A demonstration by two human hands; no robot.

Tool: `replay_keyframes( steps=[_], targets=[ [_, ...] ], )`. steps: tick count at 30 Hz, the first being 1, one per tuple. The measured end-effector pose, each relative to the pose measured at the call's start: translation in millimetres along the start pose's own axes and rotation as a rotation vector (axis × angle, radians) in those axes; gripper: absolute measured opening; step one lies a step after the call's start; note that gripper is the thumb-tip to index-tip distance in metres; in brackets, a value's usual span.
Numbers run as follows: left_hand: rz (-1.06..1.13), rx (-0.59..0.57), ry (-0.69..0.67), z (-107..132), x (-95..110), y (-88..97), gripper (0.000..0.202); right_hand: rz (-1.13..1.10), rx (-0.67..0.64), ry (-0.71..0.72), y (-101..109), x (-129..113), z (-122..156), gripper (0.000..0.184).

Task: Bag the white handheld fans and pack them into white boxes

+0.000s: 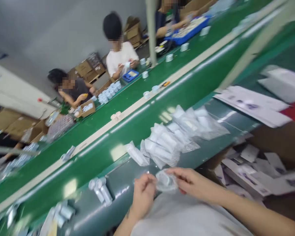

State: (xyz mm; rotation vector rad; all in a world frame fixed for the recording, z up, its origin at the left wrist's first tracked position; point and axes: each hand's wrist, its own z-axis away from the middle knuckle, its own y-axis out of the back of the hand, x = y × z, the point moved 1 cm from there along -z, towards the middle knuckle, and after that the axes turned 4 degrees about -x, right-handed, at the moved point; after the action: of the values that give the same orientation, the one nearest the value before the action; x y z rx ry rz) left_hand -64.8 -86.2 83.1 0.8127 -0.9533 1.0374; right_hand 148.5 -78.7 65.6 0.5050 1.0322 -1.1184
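Low in the head view, my left hand (143, 193) and my right hand (194, 183) meet on a small clear plastic bag (166, 181). Both pinch its edges with closed fingers, just above the near rim of the work surface. Whether anything lies in the bag is blurred. Right beyond my hands sits a pile of filled clear bags with white items (172, 137). Several small white tubes (100, 190) lie to the left of my left hand.
A green conveyor belt (142, 121) runs diagonally. White cups (146, 94) stand along its far side, where three people work among cardboard boxes. A carton of white leaflets (250, 167) sits right of me, and paper sheets (253, 105) lie beyond it.
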Motion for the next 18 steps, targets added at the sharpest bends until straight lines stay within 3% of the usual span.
replay_keyframes(
  steps=[2, 4, 8, 10, 12, 15, 18],
  targets=[
    [-0.009, -0.173, -0.017, -15, 4, -6.8, 0.01, -0.124, 0.183, -0.046, 0, 11, 17, 0.016],
    [0.065, -0.292, 0.032, -34, 4, -20.7, 0.012, -0.384, 0.317, -0.071, 2, 26, 35, 0.013],
    [0.108, -0.512, 0.124, -63, -5, -70.3, 0.015, -0.954, 0.35, 0.059, 15, 60, 74, 0.011],
    [0.154, -0.561, 0.193, -69, -11, -100.9, 0.019, -1.102, 0.382, 0.134, 27, 79, 90, 0.011],
    [0.288, -0.589, 0.319, -70, -19, -134.2, 0.027, -1.094, 0.447, 0.181, 42, 97, 100, 0.011],
    [0.447, -0.677, 0.506, -69, -33, -190.3, 0.049, -0.898, 0.524, 0.177, 67, 119, 107, 0.011],
    [0.437, -0.601, 0.512, -76, -50, -249.0, 0.067, -0.596, 0.537, 0.14, 100, 136, 119, 0.009]
  ],
)
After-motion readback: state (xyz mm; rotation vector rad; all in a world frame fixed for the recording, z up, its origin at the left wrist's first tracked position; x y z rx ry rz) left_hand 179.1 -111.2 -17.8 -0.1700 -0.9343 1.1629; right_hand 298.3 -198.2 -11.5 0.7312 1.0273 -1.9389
